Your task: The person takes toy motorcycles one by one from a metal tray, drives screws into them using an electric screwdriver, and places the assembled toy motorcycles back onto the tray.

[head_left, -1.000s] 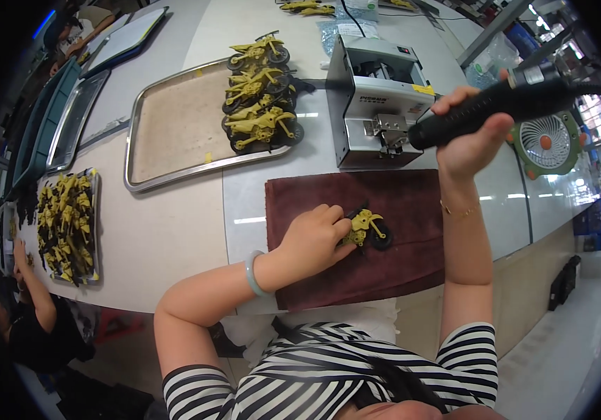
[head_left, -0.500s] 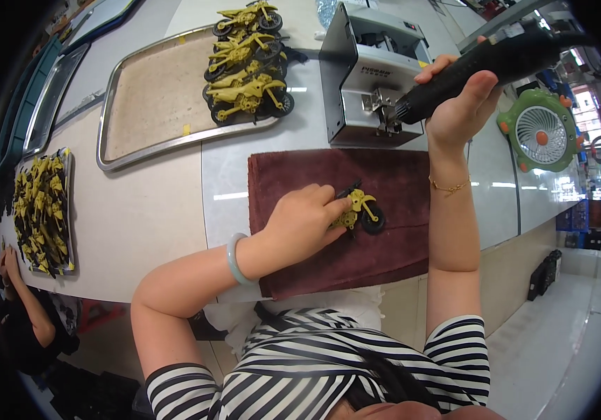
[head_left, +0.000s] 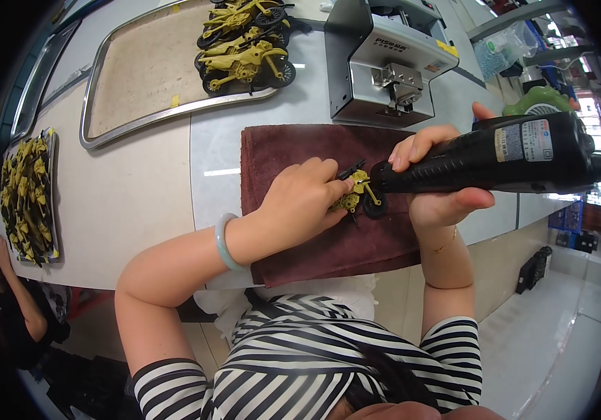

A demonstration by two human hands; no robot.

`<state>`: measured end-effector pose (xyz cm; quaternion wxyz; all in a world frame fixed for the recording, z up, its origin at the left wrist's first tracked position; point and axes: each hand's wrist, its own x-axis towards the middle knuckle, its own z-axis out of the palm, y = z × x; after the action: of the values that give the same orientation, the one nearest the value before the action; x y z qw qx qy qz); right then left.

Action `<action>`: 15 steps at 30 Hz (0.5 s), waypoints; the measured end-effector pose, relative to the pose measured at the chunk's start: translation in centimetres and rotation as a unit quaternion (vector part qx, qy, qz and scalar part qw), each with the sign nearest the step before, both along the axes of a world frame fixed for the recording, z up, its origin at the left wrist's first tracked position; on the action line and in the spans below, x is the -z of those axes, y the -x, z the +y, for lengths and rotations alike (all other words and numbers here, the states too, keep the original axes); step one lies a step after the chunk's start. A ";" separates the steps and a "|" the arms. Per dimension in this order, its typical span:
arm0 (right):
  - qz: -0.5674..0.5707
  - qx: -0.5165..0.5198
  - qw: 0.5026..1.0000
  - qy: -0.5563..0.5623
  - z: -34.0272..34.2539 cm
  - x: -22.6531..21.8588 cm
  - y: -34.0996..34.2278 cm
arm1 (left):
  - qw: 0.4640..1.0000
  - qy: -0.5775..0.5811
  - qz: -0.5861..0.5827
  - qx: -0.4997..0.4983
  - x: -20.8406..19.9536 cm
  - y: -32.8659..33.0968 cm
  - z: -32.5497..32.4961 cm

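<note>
My left hand (head_left: 302,198) presses a small olive-yellow toy motorcycle (head_left: 358,197) with black wheels onto a dark maroon cloth (head_left: 300,147). My right hand (head_left: 437,176) grips a thick black electric screwdriver (head_left: 496,155) lying nearly level, its tip touching the toy just right of my left fingers. A pale green bangle (head_left: 223,241) sits on my left wrist.
A grey metal machine (head_left: 384,56) stands behind the cloth. A metal tray (head_left: 139,70) at the back holds several finished toy motorcycles (head_left: 244,42). A second tray (head_left: 27,192) at the far left is full of yellow toys. Another person (head_left: 13,301) sits at the lower left. A green fan (head_left: 538,101) is at the right.
My right hand has brought the black screwdriver down from near the grey machine to the toy on the cloth. My left hand stays on the toy.
</note>
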<state>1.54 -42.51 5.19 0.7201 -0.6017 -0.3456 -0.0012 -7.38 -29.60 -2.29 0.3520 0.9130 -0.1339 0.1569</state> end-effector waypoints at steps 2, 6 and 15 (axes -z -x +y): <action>-0.006 0.001 1.000 0.011 0.1 0.4 0.1 | 1.000 0.013 0.003 0.002 0.2 0.0 -0.1; -0.039 -0.003 0.997 0.066 0.1 1.1 0.0 | 1.000 0.017 0.006 0.002 0.1 0.0 -0.1; 0.038 -0.001 0.996 0.079 0.2 1.3 0.0 | 1.000 0.010 0.019 0.007 0.2 -0.2 -0.1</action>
<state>1.52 -42.34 3.92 0.6828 -0.6558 -0.3182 0.0497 -7.20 -29.72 -2.50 0.3651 0.9112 -0.1317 0.1380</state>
